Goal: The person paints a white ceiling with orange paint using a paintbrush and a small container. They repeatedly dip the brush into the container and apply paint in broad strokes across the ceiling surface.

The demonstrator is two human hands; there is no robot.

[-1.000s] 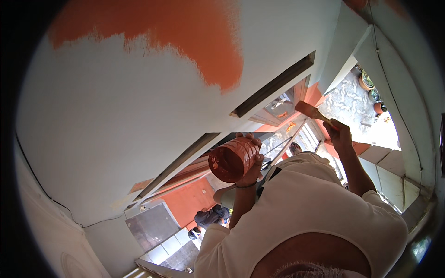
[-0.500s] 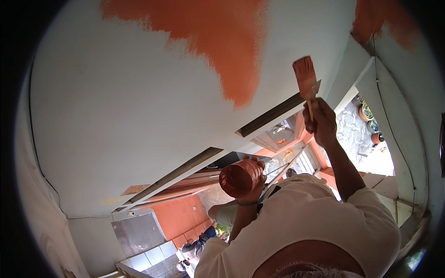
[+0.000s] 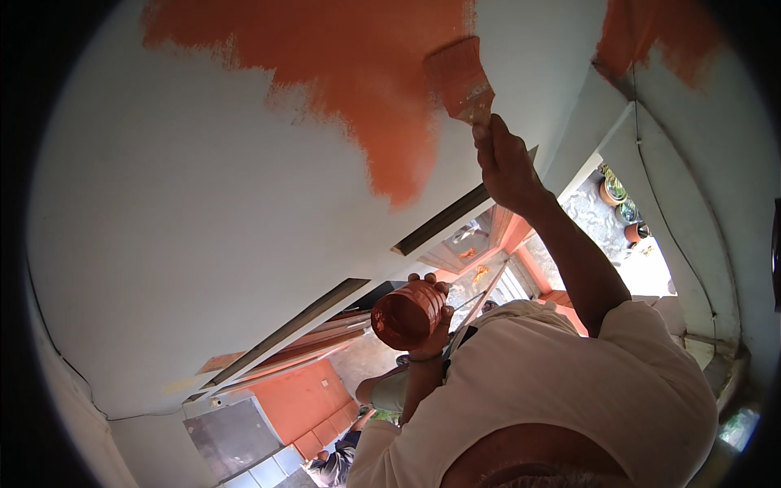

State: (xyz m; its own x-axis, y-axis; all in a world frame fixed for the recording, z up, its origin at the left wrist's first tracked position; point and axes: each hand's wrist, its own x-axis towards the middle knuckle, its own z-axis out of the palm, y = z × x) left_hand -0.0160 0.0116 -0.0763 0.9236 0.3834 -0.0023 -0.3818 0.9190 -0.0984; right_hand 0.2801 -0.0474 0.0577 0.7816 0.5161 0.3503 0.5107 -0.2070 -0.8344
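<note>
A brush (image 3: 460, 81) is gripped by the right hand (image 3: 504, 163) on the white surface (image 3: 203, 203); a paint pot (image 3: 407, 315) is held by the left hand (image 3: 435, 325) — if tipped, paint could be spilled.

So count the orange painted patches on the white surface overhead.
2: a large orange patch at top centre, where the paintbrush in the right hand touches it, and a smaller patch at top right, cut by the frame edge.

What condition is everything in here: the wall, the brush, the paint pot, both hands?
Wall: partly painted orange, the rest white.
Brush: bristles coated in orange, pressed against the wall at the edge of the painted patch.
Paint pot: smeared orange, tilted on its side.
Right hand: raised, closed on the brush handle.
Left hand: closed around the paint pot.
</note>
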